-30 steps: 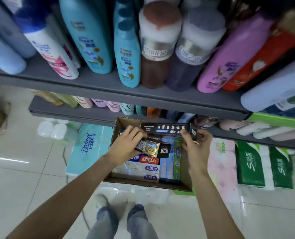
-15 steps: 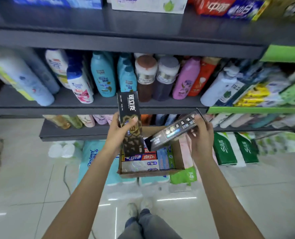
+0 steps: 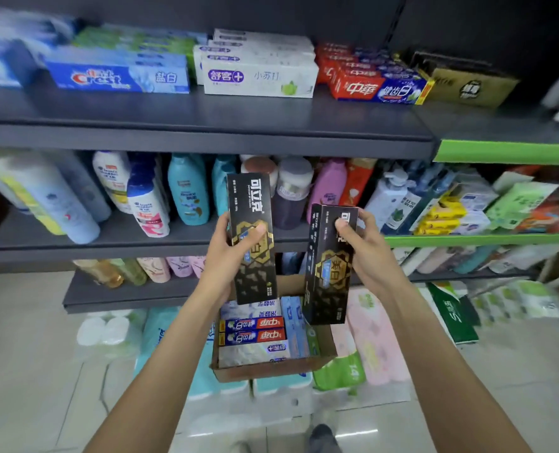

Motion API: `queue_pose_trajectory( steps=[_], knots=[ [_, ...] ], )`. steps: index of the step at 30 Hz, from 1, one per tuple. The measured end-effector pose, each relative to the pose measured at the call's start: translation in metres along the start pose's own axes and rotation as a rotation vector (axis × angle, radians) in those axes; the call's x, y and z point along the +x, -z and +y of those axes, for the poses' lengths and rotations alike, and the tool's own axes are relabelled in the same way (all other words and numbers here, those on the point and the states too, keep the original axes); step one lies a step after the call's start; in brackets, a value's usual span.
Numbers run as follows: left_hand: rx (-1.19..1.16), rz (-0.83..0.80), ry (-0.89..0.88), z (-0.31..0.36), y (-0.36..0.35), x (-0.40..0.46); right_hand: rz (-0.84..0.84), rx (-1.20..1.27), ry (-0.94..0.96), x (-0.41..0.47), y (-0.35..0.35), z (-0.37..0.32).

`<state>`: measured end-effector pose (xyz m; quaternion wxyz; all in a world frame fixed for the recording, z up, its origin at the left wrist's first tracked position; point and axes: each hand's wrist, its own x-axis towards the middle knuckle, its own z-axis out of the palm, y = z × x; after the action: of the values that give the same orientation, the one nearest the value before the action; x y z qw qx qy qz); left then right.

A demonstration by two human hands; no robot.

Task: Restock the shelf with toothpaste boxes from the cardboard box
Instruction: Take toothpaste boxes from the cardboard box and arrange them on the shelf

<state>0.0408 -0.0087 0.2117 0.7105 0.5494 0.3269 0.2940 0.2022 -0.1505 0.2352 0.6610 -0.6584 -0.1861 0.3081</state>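
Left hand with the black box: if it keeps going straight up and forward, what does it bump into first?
Probably the teal shampoo bottle just beyond the black box that the left hand holds, though depth is hard to judge.

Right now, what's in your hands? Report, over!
Left hand grips one black toothpaste box, upright. Right hand grips another black box. Cardboard box below, still stocked. Top shelf unobstructed.
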Motion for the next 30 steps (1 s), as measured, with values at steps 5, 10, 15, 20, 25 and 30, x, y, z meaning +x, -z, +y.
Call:
queue_pose_trajectory(
  steps=[5,10,15,20,25,30],
  knots=[
    [0.117,0.019,-0.074,0.021,-0.037,0.014,-0.151,0.076,0.052,0.019,0.043,-0.035],
    [0.223,0.030,-0.257,0.059,-0.094,0.032,-0.199,-0.222,0.314,0.041,0.096,-0.087],
    [0.202,0.052,-0.359,0.091,-0.147,0.056,-0.294,-0.602,0.622,0.061,0.142,-0.169],
    [0.147,0.070,-0.374,0.108,-0.185,0.074,-0.257,-1.051,0.943,0.117,0.167,-0.207],
    [0.163,0.029,-0.338,0.116,-0.215,0.085,-0.180,-1.326,0.947,0.186,0.197,-0.205],
    [0.227,-0.029,-0.289,0.122,-0.245,0.098,-0.169,-1.452,0.808,0.245,0.244,-0.200]
  ],
)
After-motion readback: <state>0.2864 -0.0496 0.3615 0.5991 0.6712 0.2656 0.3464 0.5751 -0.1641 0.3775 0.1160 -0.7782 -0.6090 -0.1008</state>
